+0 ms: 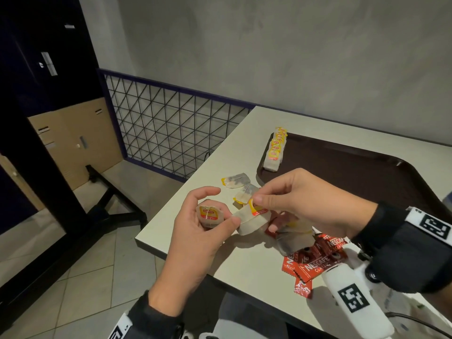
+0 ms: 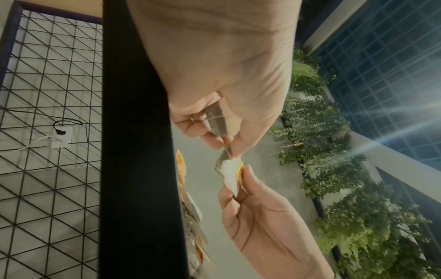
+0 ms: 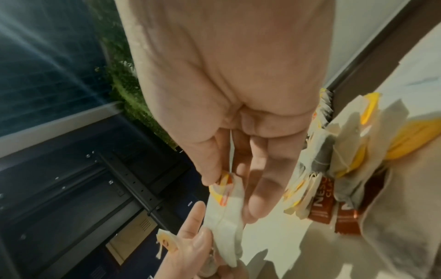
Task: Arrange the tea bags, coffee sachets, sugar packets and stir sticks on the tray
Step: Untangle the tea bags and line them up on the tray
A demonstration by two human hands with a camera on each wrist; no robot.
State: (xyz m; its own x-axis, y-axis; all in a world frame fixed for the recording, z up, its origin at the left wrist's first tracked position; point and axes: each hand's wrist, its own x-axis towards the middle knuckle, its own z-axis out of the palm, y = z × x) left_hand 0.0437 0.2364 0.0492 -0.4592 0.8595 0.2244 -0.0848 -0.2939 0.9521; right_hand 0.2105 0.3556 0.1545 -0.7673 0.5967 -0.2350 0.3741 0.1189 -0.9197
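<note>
- Done so far: a neat row of white paper tea bags with yellow-and-red tags [image 1: 276,149] stands along the left edge of the dark brown plastic tray [image 1: 354,172]; the rest of the tray that shows is bare.
- In hand: the left hand [image 1: 195,231] curls its grip round a small tea bag with a yellow tag [image 1: 209,214], while its thumb also touches a second white tea bag [image 1: 252,222].
- The right hand [image 1: 305,204] pinches that second bag by its yellow-and-red tag between thumb and forefinger; both bags hover over the front-left corner of the pale worktop [image 1: 244,263], just short of the tray.
- Left to do: several loose tea bags [image 1: 236,180] lie on the worktop near the tray's corner, and a heap of red coffee sachets [image 1: 315,264] sits nearer the person, none on the tray.
- Sugar packets and stir sticks cannot be made out in any view.
- By my judgement the task is early, with only the tea bags partly placed.
</note>
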